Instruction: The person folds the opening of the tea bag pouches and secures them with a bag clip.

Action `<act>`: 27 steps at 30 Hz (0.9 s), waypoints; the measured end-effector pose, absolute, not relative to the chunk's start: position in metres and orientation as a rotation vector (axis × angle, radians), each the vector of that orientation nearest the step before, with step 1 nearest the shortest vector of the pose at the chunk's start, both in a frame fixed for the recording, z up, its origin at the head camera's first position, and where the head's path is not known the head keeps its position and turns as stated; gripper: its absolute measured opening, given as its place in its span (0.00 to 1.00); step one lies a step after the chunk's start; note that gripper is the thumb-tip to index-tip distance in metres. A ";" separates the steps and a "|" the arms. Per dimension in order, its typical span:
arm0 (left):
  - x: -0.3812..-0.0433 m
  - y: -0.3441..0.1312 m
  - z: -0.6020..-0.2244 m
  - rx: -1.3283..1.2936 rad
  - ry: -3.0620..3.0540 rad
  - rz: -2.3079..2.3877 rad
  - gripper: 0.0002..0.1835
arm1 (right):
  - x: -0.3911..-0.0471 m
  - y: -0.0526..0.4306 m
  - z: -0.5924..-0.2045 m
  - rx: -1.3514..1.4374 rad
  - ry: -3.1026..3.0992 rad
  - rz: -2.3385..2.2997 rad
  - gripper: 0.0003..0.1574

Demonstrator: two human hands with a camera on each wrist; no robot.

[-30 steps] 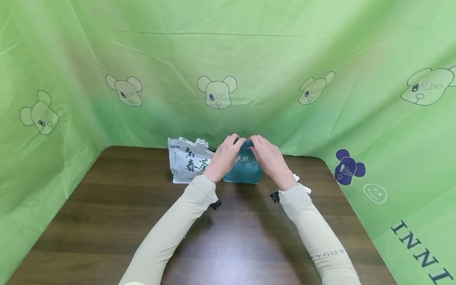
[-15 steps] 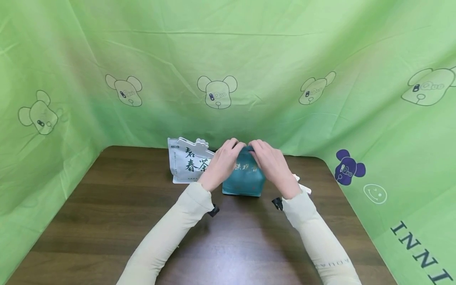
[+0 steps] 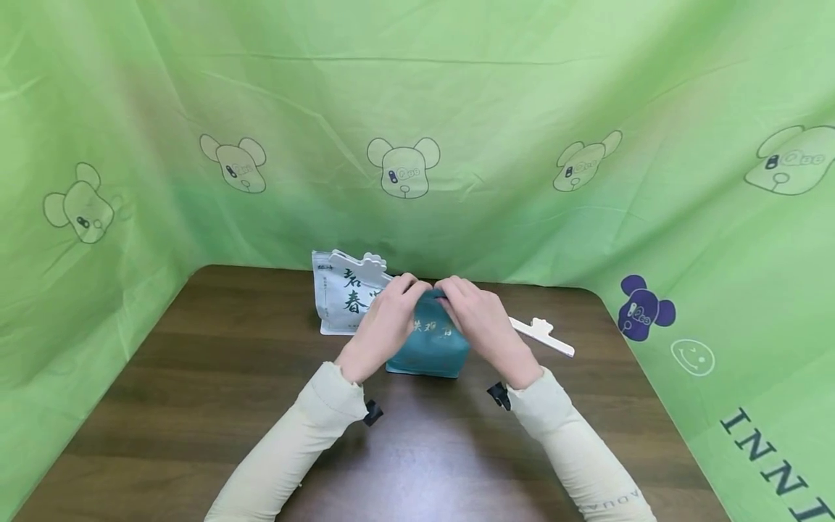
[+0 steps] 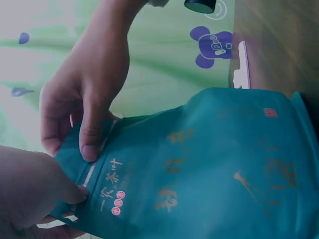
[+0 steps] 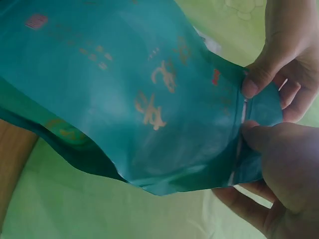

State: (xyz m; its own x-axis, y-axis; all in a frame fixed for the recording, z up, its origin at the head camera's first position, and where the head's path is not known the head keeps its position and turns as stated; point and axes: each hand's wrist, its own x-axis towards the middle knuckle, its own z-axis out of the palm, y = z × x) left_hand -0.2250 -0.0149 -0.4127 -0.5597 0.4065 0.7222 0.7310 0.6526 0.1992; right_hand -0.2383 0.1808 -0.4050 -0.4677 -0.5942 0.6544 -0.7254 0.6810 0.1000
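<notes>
Green cloth (image 3: 483,94) backs the brown table (image 3: 169,406) (teal bag (image 3: 427,346) pinched).

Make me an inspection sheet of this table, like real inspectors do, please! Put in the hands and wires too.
Surface: brown wood-look table, with a shiny light patch near the front.
Job's things: teal pouch, held by its top edge; pale pouch to its left, with an upper clip slanting across it; loose clip lying to the right, partly hidden.
Clutter: nothing seen.
Hands: left hand and right hand both pinch the teal pouch's top.
Cables: nothing seen.
Surroundings: green cloth behind and at both sides, printed with cartoon animal heads.
</notes>
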 end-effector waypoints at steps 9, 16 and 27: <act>-0.225 -0.018 -0.419 -0.885 -2.179 -0.695 0.18 | -0.241 0.179 -0.410 1.035 -2.182 0.331 0.11; -0.224 -0.019 -0.420 -0.879 -2.162 -0.686 0.13 | -0.244 0.185 -0.413 1.057 -2.179 0.481 0.14; -0.223 -0.020 -0.424 -0.833 -2.137 -0.657 0.13 | -0.249 0.215 -0.431 1.080 -2.162 0.845 0.21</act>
State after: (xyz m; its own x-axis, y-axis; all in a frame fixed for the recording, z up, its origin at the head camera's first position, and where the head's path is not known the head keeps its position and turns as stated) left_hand -0.2231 -0.0196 -0.4241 -0.5171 0.3517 0.7803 0.7293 0.6583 0.1865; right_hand -0.2487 0.2150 -0.4311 -0.5091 -0.4729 0.7192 -0.8353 0.4730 -0.2803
